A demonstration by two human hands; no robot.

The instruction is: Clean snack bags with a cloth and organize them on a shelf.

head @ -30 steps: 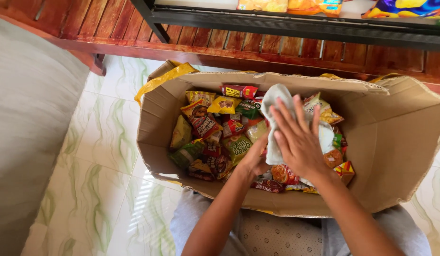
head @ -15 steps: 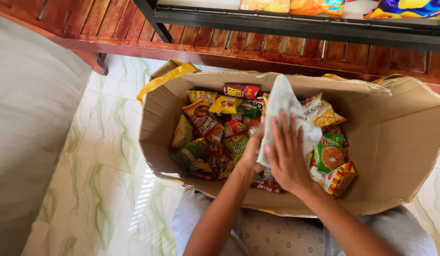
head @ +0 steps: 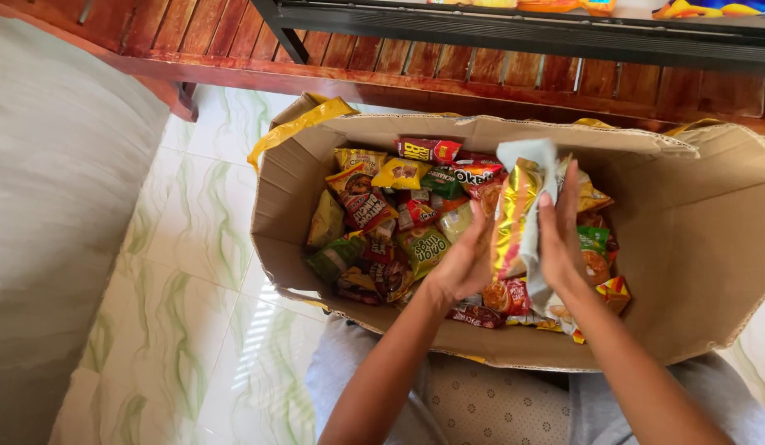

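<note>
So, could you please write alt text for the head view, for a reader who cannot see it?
Two hands, left and right, hold a shiny snack packet and a pale cloth between them over an open cardboard box full of colourful snack packets. The box rests on the person's lap, above a tiled floor.

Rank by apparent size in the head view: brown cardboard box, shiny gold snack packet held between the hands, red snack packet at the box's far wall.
1. Brown cardboard box, by far.
2. Shiny gold snack packet, though raised nearer the camera, so flattered.
3. Red snack packet.
</note>
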